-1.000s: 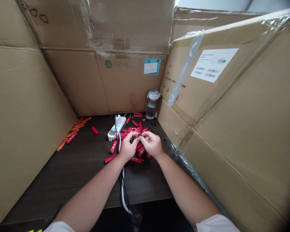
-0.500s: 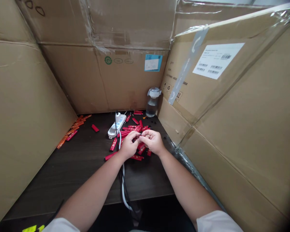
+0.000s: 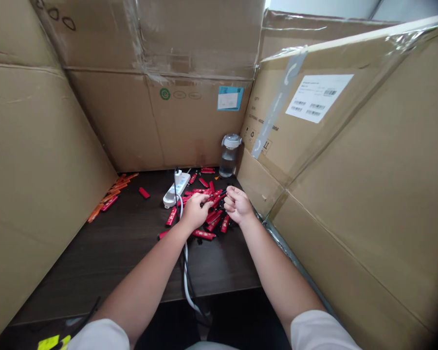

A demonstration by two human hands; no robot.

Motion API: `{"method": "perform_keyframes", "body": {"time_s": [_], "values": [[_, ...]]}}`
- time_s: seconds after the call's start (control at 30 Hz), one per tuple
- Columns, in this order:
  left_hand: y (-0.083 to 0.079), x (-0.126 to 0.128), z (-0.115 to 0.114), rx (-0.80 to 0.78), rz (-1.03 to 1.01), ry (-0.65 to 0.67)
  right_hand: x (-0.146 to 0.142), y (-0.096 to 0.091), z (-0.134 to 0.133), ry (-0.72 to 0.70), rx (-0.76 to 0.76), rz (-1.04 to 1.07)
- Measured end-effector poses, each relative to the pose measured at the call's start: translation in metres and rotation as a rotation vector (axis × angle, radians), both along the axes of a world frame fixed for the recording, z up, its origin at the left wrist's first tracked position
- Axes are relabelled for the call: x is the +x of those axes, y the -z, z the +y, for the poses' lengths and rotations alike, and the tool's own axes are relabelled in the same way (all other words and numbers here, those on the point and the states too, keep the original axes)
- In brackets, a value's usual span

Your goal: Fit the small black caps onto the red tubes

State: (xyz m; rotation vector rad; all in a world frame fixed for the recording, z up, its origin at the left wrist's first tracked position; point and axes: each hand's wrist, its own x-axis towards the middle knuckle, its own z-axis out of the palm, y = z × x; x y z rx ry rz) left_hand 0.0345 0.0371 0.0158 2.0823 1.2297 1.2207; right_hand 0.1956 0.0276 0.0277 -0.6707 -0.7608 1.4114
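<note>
My left hand [image 3: 196, 212] is over the left part of a pile of red flat cases [image 3: 213, 216], its fingers curled toward the thumb. Whatever lies between those fingertips is too small and dark to make out. My right hand [image 3: 238, 205] is a little further right, above the pile's right edge, with thumb and index finger pinched at a small dark piece [image 3: 223, 192]. The two hands are apart. Several of the red cases carry pale printing, and small black bits lie among them.
A white power strip [image 3: 176, 189] with cables stands left of the pile. Behind is a water bottle [image 3: 228, 156]. Orange strips [image 3: 111, 193] line the left box, near a lone red case [image 3: 144, 193]. Cardboard boxes [image 3: 190, 126] wall in the dark table [image 3: 131, 262].
My hands, together at the fingertips before, have separated. The right hand has moved right and slightly up with the dark piece; the left has shifted slightly left. More of the pile shows between them.
</note>
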Motion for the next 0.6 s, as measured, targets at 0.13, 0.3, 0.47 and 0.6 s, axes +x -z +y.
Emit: {"method": "perform_keyframes", "body": {"time_s": [0.13,0.3,0.47,0.6], "values": [[-0.005,0.005,0.017,-0.104,0.177,-0.046,0.008,0.008,0.009,0.126,-0.171,-0.148],[-0.013,0.016,0.039,-0.184,0.316,-0.100,0.008,0.023,0.018,0.249,-0.242,-0.330],[-0.015,0.022,0.037,-0.083,0.109,-0.121,0.006,0.024,0.016,0.357,-0.135,-0.442],[-0.010,0.025,0.018,-0.173,-0.233,-0.054,-0.006,0.013,-0.002,0.130,0.064,-0.538]]}}
